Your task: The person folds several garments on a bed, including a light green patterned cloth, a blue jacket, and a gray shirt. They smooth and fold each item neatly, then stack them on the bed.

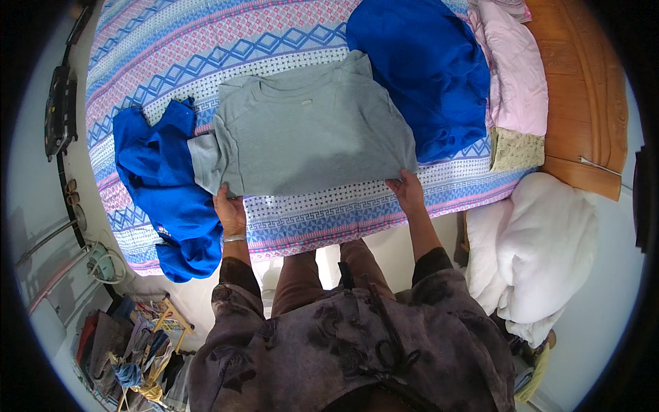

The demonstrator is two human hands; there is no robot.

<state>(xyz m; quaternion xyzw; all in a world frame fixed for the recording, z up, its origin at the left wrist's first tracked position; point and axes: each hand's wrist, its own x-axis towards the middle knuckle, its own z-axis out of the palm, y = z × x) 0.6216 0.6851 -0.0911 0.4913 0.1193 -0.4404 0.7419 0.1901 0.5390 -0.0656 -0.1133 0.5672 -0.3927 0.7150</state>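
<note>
A grey T-shirt lies spread on a patterned bedspread, its neckline towards the far side. My left hand grips the shirt's near left corner, beside a short sleeve. At the near right corner, my right hand pinches the edge between thumb and fingers. A crumpled blue garment lies to the left, close to my left hand and partly beside the grey sleeve. Another blue cloth item lies behind and to the right, touching the shirt.
A folded pink quilt lies along the bed's right side, by a wooden headboard. White bedding is heaped at the right. At the lower left are piled clothes; a black suitcase stands by the left wall.
</note>
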